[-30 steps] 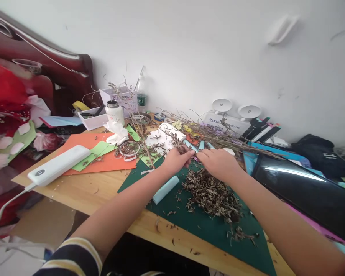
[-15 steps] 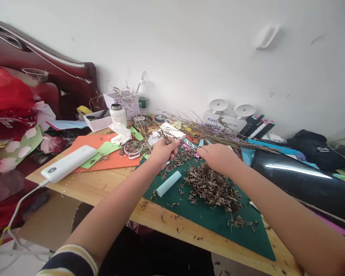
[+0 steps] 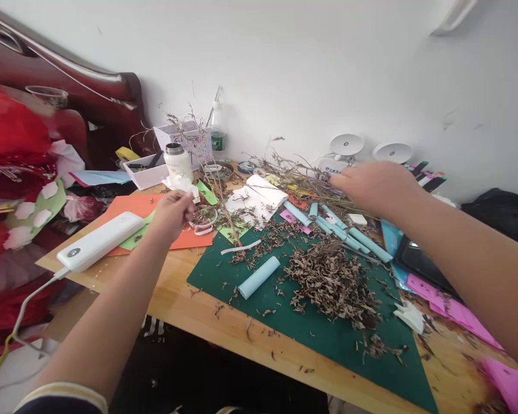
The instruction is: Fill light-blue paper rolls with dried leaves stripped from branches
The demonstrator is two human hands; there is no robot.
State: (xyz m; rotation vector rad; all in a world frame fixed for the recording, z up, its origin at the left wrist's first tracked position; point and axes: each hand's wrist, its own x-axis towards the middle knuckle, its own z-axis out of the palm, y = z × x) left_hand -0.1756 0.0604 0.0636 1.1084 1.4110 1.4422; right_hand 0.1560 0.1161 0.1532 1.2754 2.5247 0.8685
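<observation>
My left hand (image 3: 172, 215) is closed in a pinch over the orange paper, in front of a crumpled white tissue (image 3: 182, 187); whatever is in the fingers is hidden. At the back right, my slightly blurred right hand (image 3: 375, 190) has its fingers curled at the dried plant stems (image 3: 306, 172). Below it, a heap of dried leaves (image 3: 332, 284) covers part of the green mat (image 3: 311, 339). A pale blue paper roll (image 3: 259, 277) lies left of the heap. Several more blue rolls (image 3: 343, 233) lie behind it.
On the left are a white power bank (image 3: 99, 241) with a cable, orange paper (image 3: 190, 239) and an open white bottle (image 3: 178, 164). A white paper towel roll (image 3: 265, 190) lies at the back. Pink paper (image 3: 453, 310) and a black tablet-like slab (image 3: 418, 261) are at right.
My hands have moved apart from over the mat: the left toward the tissue, the right up and rightward to the stems. The blue rolls and a white strip are now uncovered.
</observation>
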